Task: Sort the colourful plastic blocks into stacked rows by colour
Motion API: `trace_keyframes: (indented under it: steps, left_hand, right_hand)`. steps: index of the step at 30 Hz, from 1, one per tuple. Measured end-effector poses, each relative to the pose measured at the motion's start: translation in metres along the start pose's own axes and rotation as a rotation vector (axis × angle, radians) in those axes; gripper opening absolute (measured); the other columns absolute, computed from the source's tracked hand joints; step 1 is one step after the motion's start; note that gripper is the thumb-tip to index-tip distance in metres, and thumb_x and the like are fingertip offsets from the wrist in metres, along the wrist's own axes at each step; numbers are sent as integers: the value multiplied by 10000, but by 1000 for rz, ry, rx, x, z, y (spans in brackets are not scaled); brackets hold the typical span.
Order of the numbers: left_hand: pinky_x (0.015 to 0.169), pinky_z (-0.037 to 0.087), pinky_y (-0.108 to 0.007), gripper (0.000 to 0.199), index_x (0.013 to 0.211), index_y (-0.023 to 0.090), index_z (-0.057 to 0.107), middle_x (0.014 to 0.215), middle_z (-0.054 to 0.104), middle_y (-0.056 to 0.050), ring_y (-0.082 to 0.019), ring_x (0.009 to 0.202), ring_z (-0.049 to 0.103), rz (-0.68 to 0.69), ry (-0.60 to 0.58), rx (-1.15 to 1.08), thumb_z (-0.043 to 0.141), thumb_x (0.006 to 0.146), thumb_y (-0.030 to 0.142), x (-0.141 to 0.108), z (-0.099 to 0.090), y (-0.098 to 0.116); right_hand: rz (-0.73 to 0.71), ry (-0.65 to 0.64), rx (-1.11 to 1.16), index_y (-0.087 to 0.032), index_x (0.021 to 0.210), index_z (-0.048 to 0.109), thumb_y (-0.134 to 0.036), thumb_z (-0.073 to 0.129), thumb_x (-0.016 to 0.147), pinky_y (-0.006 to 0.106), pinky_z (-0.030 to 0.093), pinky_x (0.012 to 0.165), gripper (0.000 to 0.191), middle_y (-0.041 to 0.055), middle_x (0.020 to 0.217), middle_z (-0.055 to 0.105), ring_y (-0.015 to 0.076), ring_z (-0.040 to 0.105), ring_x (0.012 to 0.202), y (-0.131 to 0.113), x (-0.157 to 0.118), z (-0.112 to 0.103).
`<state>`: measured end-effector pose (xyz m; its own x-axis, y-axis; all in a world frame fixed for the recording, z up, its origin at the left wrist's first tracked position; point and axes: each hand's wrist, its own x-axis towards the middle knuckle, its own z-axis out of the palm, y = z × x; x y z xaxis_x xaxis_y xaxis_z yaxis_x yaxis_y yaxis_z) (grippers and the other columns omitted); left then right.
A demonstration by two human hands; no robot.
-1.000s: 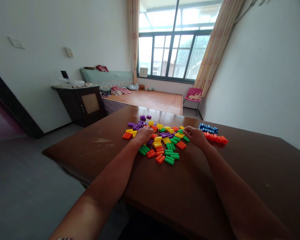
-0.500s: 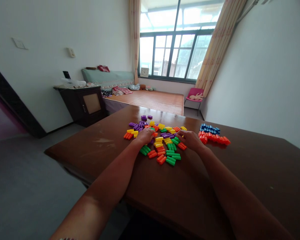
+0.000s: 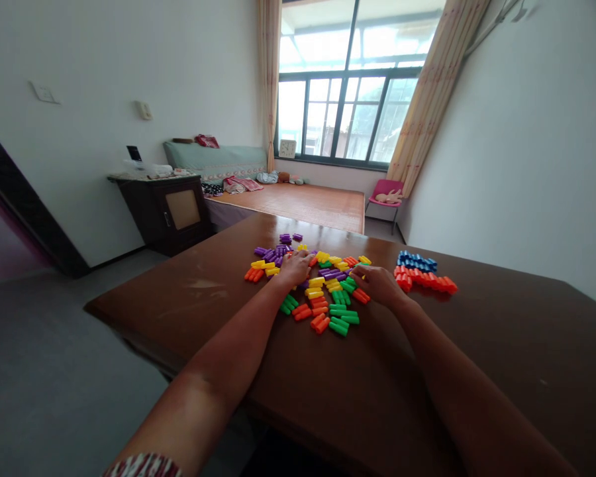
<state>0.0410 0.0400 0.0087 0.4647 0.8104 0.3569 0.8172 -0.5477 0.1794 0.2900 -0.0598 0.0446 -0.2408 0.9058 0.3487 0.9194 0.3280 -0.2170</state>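
My left hand [image 3: 295,268] lies over the left-middle of a pile of plastic building blocks, fingers stretched forward and slightly apart. Just past its fingertips is an orange block [image 3: 314,261]. Whether it touches that block I cannot tell. On the pile's right edge rests my right hand [image 3: 377,283], loosely bent with its fingers apart, close to a green block [image 3: 348,285] and a yellow block. Purple blocks [image 3: 277,252] cluster beyond my left hand. Yellow blocks [image 3: 316,283] lie between the hands, with several green and orange ones nearer me. Both palms hide some blocks.
A joined blue row [image 3: 417,261] and a joined orange row [image 3: 424,279] of blocks sit to the right on the brown table [image 3: 477,344]. Behind the table stand a bed [image 3: 318,202], a dark cabinet [image 3: 163,212] and a pink chair [image 3: 388,191].
My left hand has shifted slightly right over the pile, its fingers reaching nearer the orange block. My right hand stays in nearly the same place. The view has tilted up a little.
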Motion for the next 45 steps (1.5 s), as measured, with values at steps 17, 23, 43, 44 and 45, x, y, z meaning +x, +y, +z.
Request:
trace_keyframes:
  steps: [17, 23, 43, 44, 45]
  left_hand:
    - [1071, 364, -468, 408, 1278, 210, 573, 1375, 539, -119, -277, 1275, 462, -117, 33, -26, 480, 882, 180, 1, -9, -24]
    - [968, 430, -463, 387, 1241, 213, 590, 1244, 573, -153, -301, 1170, 508, -250, -48, 117, 478, 873, 177, -1, -11, -27]
    - [763, 553, -296, 347, 951, 160, 574, 929, 653, -42, -164, 859, 644, 15, 138, -894, 762, 690, 289, -15, -26, 61]
    - [761, 556, -292, 363, 980, 161, 572, 967, 654, -49, -167, 879, 648, 21, 118, -905, 760, 697, 287, -17, -27, 62]
    - [761, 558, -287, 378, 1017, 165, 570, 1012, 653, -57, -170, 903, 651, 31, 97, -913, 754, 710, 286, -19, -27, 63]
  right_hand:
    - [-12, -3, 0, -262, 916, 669, -411, 486, 898, 262, 373, 624, 237, 16, 853, 709, 185, 636, 764, 2, 1, 6]
    - [-9, 7, -15, -262, 890, 663, -411, 480, 896, 256, 354, 605, 236, 10, 845, 704, 177, 631, 753, 1, 1, 6]
    - [81, 16, 884, -201, 1017, 632, -541, 557, 822, 259, 499, 607, 399, 24, 872, 693, 160, 635, 758, -21, 15, 14]
    - [79, 14, 888, -197, 1002, 638, -542, 564, 818, 257, 501, 619, 398, 23, 886, 694, 157, 631, 765, -18, 15, 13]
    - [83, 11, 893, -196, 992, 643, -543, 568, 817, 257, 504, 633, 396, 24, 900, 695, 154, 629, 775, -13, 14, 10]
